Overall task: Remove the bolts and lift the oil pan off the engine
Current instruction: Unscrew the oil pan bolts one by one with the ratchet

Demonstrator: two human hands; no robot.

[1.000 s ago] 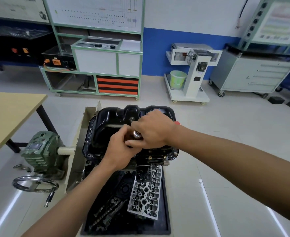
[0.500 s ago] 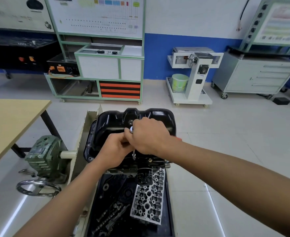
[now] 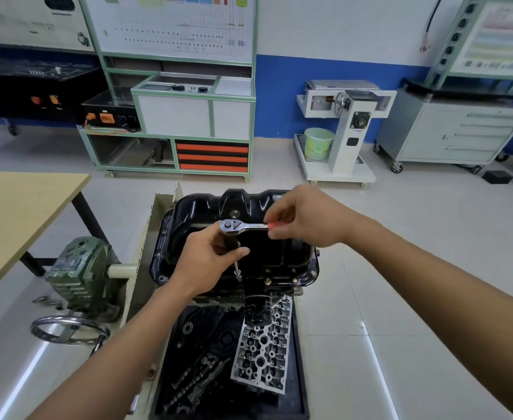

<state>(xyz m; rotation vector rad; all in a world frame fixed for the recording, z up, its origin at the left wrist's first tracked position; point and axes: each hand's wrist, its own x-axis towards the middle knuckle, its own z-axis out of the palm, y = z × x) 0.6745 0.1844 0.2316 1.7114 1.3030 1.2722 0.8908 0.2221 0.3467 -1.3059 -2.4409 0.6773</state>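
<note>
The hands, bunched together half a second ago, have parted. The right hand [image 3: 306, 221] is now out at the red grip of the ratchet [image 3: 234, 226], fingers curled round it, handle pointing right. The left hand [image 3: 210, 262] grips the extension [image 3: 236, 268] under the head, socket down at the near flange of the pan [image 3: 206, 207]. The pan still sits on the engine [image 3: 282, 291], bolts [image 3: 268, 280] in its rim.

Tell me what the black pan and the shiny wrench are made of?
The pan looks like pressed metal with glossy black paint: it shows bright reflections and stamped ridges. The wrench looks like polished, chrome-like steel, mirror-bright. Its red grip, mostly hidden by the right hand, may be plastic or rubber.
</note>
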